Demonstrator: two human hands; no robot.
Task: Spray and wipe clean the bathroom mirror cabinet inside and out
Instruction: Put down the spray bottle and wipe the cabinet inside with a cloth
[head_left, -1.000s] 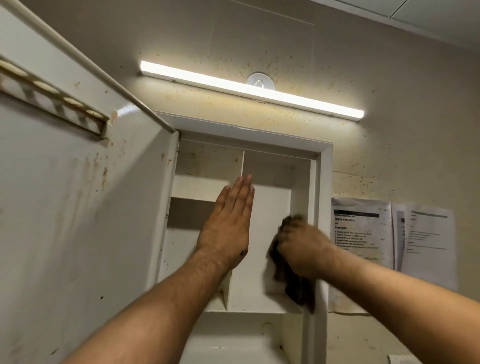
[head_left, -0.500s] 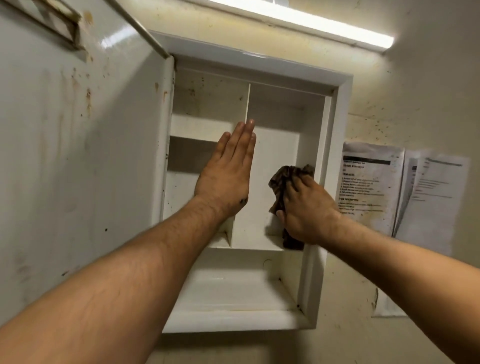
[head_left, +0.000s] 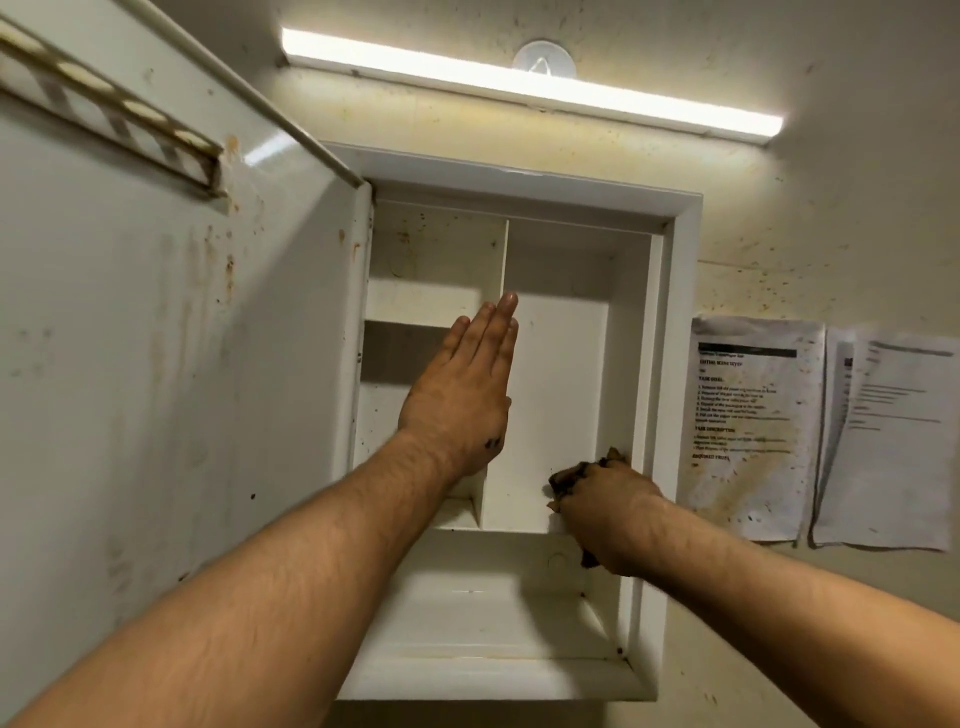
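— Why is the left hand (head_left: 460, 400) flat and empty on the divider (head_left: 496, 322)?
— Bracing the cabinet (head_left: 680, 364), probably. The right hand (head_left: 605, 512) clutches the cloth (head_left: 569, 475) (dark, bunched) against the lower right inner wall.

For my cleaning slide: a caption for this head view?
Right hand rubs a dark cloth inside the open cabinet; left hand braces flat.

head view, close, apparently angled upward
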